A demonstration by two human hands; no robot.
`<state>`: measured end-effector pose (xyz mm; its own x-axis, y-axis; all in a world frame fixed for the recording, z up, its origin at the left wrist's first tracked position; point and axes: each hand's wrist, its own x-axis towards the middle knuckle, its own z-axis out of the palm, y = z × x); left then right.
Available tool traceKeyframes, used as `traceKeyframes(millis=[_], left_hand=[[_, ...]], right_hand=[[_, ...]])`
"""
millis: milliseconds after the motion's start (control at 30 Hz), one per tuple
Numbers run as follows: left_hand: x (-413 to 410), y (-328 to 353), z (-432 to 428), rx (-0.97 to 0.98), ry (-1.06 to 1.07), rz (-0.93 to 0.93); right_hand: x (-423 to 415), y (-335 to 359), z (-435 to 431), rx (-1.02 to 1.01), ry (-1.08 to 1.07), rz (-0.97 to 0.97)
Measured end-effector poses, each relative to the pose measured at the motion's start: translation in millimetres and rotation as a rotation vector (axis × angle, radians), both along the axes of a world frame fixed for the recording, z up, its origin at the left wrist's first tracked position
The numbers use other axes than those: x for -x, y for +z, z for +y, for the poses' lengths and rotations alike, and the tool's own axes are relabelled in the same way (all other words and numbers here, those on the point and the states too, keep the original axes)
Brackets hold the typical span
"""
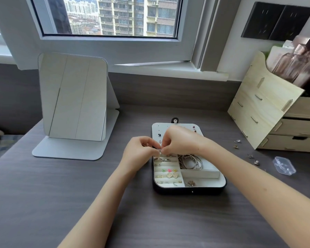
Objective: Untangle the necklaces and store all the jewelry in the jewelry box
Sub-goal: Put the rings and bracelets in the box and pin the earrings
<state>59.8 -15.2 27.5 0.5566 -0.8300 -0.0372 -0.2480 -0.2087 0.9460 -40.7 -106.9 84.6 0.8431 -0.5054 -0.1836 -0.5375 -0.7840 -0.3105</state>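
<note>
Jewelry box (189, 191): lay open at the centre of the desk (79, 194), pale lining up.
Small silvery piece (159, 150): was held over the box's left slots, between both hands; kind too small to tell.
Left hand (140, 151): fingers curled, fingertips pinching the piece.
Right hand (179, 140): fingers curled, tips pinching the same piece.
Contents: bangles (190, 161) in the right compartment; stud earrings (169, 171) in the left slots.
Loose jewelry (256, 162): lay scattered right of the box, near a clear plastic case (284, 165).
Surroundings: mirror (73, 97) stood at far left; wooden organizer (268, 113) at right.
</note>
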Motion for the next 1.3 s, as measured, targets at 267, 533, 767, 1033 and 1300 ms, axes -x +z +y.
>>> traceKeyframes(millis=[267, 533, 767, 1033, 1300], left_hand=[[3, 0, 0, -0.009, -0.026, -0.211], [6, 1, 0, -0.032, -0.044, -0.292], [12, 5, -2, -0.115, 0.043, -0.262], [11, 2, -7, -0.130, 0.084, -0.081], [12, 4, -6, -0.079, 0.060, -0.013]], right_hand=[[23, -6, -12, 0.037, -0.051, -0.141], [28, -24, -5, 0.163, 0.022, -0.199], [33, -28, -7, 0.241, 0.047, -0.192], [36, -30, -5, 0.174, -0.015, -0.247], [49, -24, 1, 0.173, -0.075, -0.364]])
